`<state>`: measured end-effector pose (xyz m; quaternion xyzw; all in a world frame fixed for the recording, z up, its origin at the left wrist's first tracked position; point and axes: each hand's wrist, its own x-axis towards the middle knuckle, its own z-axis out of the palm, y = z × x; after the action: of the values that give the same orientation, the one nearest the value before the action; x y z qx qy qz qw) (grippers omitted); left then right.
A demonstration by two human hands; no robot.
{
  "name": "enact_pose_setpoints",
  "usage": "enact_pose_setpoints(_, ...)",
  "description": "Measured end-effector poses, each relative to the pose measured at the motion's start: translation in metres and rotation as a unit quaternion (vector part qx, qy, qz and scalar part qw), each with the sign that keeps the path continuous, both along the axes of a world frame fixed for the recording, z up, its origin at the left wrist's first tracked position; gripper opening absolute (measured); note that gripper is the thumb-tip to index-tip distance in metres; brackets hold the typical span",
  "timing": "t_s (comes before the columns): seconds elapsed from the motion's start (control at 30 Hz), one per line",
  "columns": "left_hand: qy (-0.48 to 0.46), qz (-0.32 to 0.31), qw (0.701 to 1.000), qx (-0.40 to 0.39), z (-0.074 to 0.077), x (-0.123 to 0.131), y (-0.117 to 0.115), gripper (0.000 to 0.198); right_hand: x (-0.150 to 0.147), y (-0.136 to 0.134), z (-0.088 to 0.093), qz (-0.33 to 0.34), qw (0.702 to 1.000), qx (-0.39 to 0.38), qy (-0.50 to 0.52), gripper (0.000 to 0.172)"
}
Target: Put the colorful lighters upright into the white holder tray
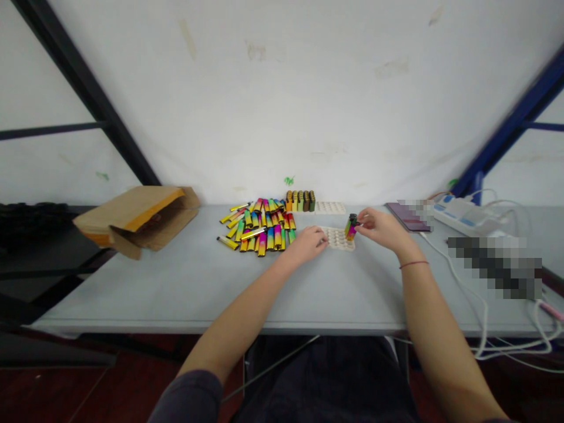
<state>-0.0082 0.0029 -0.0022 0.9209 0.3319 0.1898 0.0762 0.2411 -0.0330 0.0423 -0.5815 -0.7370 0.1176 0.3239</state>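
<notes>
Right of centre, the right hand (379,228) pinches a lighter (351,228) upright. The left hand (307,243) seemingly steadies the tray (339,241), its fingers' grip unclear.

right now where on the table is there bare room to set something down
Bare tabletop lies between the cardboard box, the colourful pile and the left forearm; also in front of the near tray, between left and right forearm. Crowded: mid-table, with pile, tray, left hand and right hand; right end, with power strip and cables.
</notes>
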Motion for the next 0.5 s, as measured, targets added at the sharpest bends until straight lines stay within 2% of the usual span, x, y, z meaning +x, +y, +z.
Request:
enact_pose_setpoints(0.17,-0.008,0.012,1.0,-0.009,0.0,0.002,-0.001,0.016,0.0,0.001,-0.003,-0.011,0.999,-0.022,0.04,0.025)
enact_pose_setpoints(0.33,-0.006,0.029,0.999,-0.013,0.0,0.003,-0.004,0.016,0.012,0.003,-0.009,-0.036,0.997,-0.036,0.049,0.043)
enact_pose_setpoints(0.5,0.011,0.04,0.999,-0.008,0.002,0.006,-0.008,0.021,0.018,0.007,-0.02,-0.022,0.995,-0.098,-0.015,0.073)
